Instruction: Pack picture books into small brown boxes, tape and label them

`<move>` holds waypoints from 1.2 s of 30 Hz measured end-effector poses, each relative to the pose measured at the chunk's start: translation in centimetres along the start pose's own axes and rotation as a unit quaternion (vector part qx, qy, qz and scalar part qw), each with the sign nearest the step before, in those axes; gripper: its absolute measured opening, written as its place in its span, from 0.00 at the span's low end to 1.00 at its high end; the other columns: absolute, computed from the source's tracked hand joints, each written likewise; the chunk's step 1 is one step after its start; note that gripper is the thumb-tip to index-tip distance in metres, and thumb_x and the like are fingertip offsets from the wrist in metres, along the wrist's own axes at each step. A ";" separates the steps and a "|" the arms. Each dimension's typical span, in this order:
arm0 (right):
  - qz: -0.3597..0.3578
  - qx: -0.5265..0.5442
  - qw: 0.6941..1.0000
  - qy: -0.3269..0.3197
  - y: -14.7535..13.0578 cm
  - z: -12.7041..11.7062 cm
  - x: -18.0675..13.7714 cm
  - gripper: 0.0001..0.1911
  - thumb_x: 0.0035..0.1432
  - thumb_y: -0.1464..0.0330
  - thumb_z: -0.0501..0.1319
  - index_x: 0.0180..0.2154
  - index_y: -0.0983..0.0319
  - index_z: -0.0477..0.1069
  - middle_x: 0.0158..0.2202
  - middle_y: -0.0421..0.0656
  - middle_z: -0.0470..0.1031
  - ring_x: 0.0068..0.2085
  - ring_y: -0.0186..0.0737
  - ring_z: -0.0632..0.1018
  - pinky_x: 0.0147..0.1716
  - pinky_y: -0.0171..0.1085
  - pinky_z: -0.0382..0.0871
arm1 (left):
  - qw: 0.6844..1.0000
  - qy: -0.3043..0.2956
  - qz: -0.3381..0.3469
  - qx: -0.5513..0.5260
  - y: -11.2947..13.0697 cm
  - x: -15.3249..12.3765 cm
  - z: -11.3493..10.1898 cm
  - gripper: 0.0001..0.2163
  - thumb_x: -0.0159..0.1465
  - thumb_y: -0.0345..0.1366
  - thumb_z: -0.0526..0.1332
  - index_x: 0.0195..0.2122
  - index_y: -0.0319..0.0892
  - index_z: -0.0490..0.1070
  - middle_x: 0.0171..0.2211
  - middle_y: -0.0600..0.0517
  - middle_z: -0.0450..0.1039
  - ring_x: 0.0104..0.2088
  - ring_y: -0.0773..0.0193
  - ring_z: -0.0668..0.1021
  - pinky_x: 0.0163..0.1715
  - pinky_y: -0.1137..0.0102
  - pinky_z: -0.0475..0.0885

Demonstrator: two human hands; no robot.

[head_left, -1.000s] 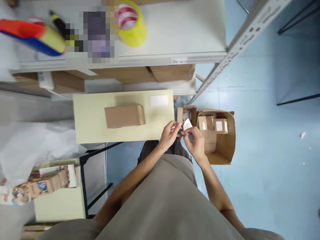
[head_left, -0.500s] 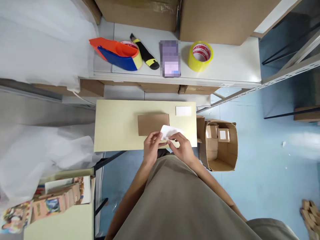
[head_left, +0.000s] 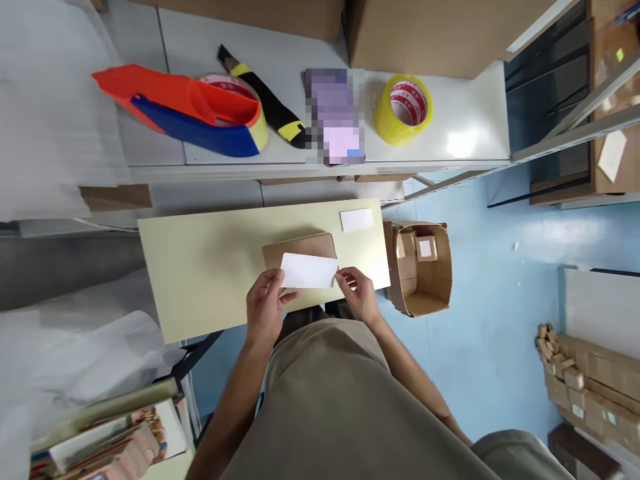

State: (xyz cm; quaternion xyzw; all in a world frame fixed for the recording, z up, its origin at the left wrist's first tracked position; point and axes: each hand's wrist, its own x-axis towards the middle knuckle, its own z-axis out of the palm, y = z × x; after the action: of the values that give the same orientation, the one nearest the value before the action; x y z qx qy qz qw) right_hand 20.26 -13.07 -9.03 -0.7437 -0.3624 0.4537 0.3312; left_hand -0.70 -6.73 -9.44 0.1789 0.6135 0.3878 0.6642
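Observation:
Between my two hands a white rectangular label (head_left: 309, 271) is stretched out, its blank side facing up. My left hand (head_left: 265, 303) pinches its left edge, and my right hand (head_left: 357, 291) pinches the lower right corner. Behind the label, partly hidden by it, a small brown cardboard box (head_left: 300, 246) lies on the pale yellow table (head_left: 210, 267). Another white label (head_left: 357, 220) lies flat near the table's far right corner.
On the grey shelf beyond are an orange and blue tape dispenser (head_left: 200, 110), a black and yellow box cutter (head_left: 267, 97), a blurred phone (head_left: 337, 117) and a yellow tape roll (head_left: 403, 110). An open carton (head_left: 425, 287) holding small boxes stands right of the table.
My hands have moved apart, and the label now lies spread between them, more fully visible. The camera view has shifted and turned slightly.

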 end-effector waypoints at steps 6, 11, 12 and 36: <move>0.025 0.030 0.998 -0.047 1.2 -0.9 2.7 0.18 0.69 0.48 0.63 0.38 0.55 0.76 0.38 0.45 0.86 0.39 0.46 0.86 0.41 0.43 0.82 | 0.999 0.041 -0.002 -0.009 -1.8 0.8 1.9 0.19 0.56 0.53 0.78 0.37 0.47 0.77 0.40 0.52 0.81 0.35 0.63 0.85 0.27 0.72 0.84; 0.026 0.022 0.997 -0.070 2.2 -1.7 4.8 0.17 0.67 0.49 0.63 0.37 0.55 0.76 0.39 0.45 0.86 0.40 0.46 0.86 0.41 0.43 0.82 | 0.997 0.076 -0.005 -0.010 -3.3 0.5 3.1 0.19 0.56 0.53 0.78 0.37 0.47 0.76 0.38 0.54 0.79 0.36 0.64 0.85 0.33 0.70 0.87; 0.022 0.020 0.997 -0.074 2.3 -1.8 5.2 0.16 0.67 0.50 0.62 0.37 0.55 0.76 0.39 0.45 0.86 0.40 0.46 0.86 0.41 0.44 0.82 | 0.996 0.085 -0.001 -0.009 -3.5 0.4 3.1 0.19 0.56 0.53 0.78 0.36 0.47 0.76 0.37 0.54 0.78 0.37 0.63 0.84 0.35 0.69 0.87; -0.002 -0.095 0.989 -0.116 6.8 2.9 9.6 0.15 0.72 0.53 0.63 0.37 0.56 0.75 0.39 0.47 0.86 0.38 0.46 0.83 0.44 0.44 0.76 | 0.958 0.207 0.062 0.187 -9.6 5.6 -0.4 0.16 0.67 0.52 0.70 0.41 0.43 0.79 0.40 0.48 0.83 0.45 0.58 0.84 0.49 0.66 0.82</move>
State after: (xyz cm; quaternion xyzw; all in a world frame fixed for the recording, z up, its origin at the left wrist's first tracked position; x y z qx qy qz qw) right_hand 22.36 -8.07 -19.87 -0.7133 -0.4417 0.4996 0.2158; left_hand 1.51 -8.84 -20.12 0.2535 0.7865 0.3356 0.4523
